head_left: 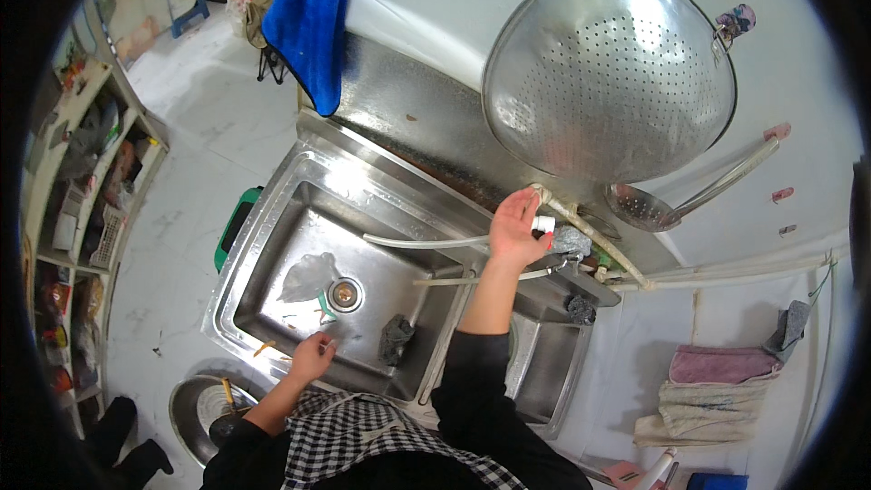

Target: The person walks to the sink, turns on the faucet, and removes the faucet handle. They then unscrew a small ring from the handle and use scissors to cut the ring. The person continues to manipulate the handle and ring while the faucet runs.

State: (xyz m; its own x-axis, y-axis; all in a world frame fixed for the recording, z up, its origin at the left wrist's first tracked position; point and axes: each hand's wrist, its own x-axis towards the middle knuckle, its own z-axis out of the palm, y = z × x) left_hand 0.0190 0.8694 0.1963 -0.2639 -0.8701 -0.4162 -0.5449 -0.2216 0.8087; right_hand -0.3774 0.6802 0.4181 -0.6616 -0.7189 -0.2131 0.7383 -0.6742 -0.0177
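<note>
My right hand (519, 234) reaches over the sink's back edge, fingers stretched out and thumb apart, right beside a white tap fitting (543, 224). Whether it touches the fitting is hard to see. A pale hose (426, 241) runs from there out over the steel sink (281, 209). My left hand (313, 357) hovers low over the basin's front side, its fingers curled together; anything in them is too small to make out. In the basin lie a clear plastic bag (308, 279), a small green-and-white item (324, 308) by the drain (345, 295), and a dark crumpled cloth (396, 339).
A big steel colander (617, 73) and a skimmer (640, 206) hang on the back wall. A blue towel (313, 23) hangs at the left. On the floor stands a metal bowl (186, 406). Shelves (91, 268) line the far left; a smaller basin (553, 363) adjoins at right.
</note>
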